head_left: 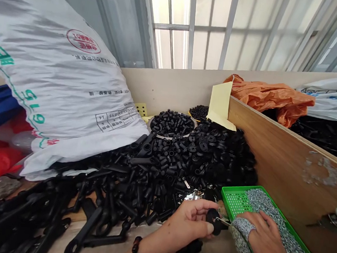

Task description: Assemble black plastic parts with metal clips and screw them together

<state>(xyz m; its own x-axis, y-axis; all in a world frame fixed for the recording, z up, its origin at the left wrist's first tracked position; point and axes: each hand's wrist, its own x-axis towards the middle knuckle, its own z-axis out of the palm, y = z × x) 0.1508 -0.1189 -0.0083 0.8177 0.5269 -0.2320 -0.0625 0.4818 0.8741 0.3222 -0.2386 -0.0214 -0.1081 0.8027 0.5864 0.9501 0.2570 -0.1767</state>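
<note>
My left hand (187,223) pinches a small round black plastic part (213,221) between thumb and fingers at the bottom centre. My right hand (260,240), its index finger wrapped in a patterned cloth sleeve, pinches a thin silver metal pin (223,221) and holds its tip against that black part. Both hands meet just left of a green perforated tray (233,198) heaped with small silver metal pieces (278,224). A dark bead bracelet (136,250) sits on my left wrist.
Piles of black plastic parts (158,169) cover the bench, with long black handles (59,207) at the left. A metal bowl (171,125) of black caps stands behind. A big white sack (55,91) leans at left. A wooden divider (287,162) rises at right, with an orange bag (266,96) behind it.
</note>
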